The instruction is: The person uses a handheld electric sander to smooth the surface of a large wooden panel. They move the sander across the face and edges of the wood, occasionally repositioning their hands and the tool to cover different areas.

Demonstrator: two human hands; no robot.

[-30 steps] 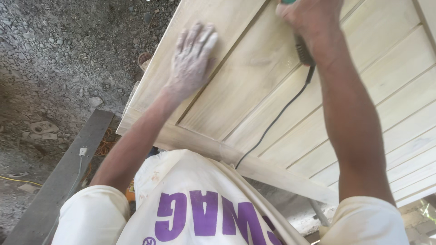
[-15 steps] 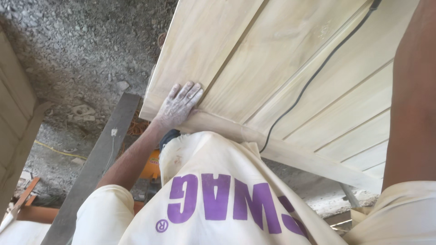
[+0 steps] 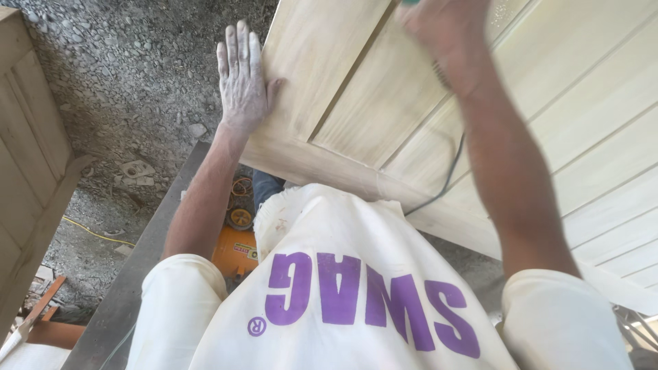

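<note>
Wood: pale door (image 3: 480, 103) lying flat before us, its panels and slats filling the upper right of the view.
Left hand (image 3: 241, 79): dusty, fingers spread and flat, pressed on the door's left edge, thumb over the frame.
Right hand (image 3: 442, 34): clenched around a tool at the top of the view; we see only a sliver of green above the knuckles.
Cord (image 3: 449, 175): dark, running from under our right forearm down across the door toward our shirt (image 3: 356, 294).
Shirt: cream, with purple lettering.
Ground (image 3: 137, 82): grey gravel to the left.
Below: orange machine (image 3: 236, 247) under the door, beside a dark beam (image 3: 137, 274).
Far left: second wooden panel (image 3: 27, 171), standing apart.
</note>
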